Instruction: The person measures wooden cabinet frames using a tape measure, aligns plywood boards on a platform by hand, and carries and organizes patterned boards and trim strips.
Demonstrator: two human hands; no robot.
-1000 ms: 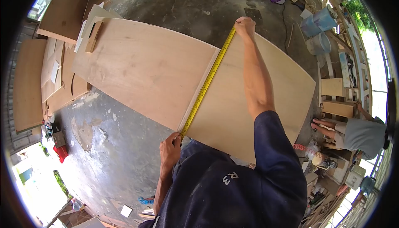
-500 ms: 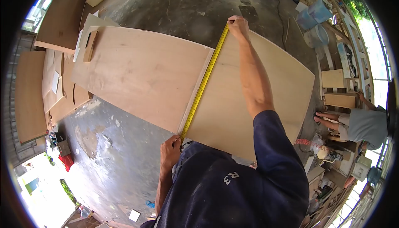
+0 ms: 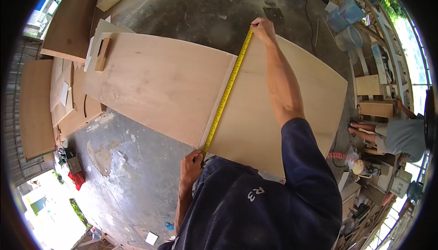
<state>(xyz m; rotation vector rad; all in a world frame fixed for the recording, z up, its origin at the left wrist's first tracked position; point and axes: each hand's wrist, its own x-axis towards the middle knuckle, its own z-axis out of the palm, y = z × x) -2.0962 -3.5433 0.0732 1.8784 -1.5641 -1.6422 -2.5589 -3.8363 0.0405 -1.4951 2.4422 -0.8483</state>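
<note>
A yellow tape measure (image 3: pixel 226 93) is stretched across the wooden panels in the head view. At the far edge, my right hand (image 3: pixel 263 29) is closed on one end of the tape, its arm reaching over the pale panel (image 3: pixel 248 122). Close to my body, my left hand (image 3: pixel 191 164) pinches the near end by the panels' near edge. The tape runs along the seam where a pinkish plywood panel (image 3: pixel 159 83) meets the pale one. My fingers partly hide both tape ends.
Wooden boards (image 3: pixel 36 108) and a large brown panel (image 3: pixel 70 17) stand at the left. Blue buckets (image 3: pixel 350 10) are at the upper right. A person in a grey shirt (image 3: pixel 404 139) is at the right, near a red coiled hose (image 3: pixel 340 156). The concrete floor (image 3: pixel 132 172) is patchy.
The whole view has shifted slightly. Both hands keep their hold on the tape measure, which stays stretched along the seam.
</note>
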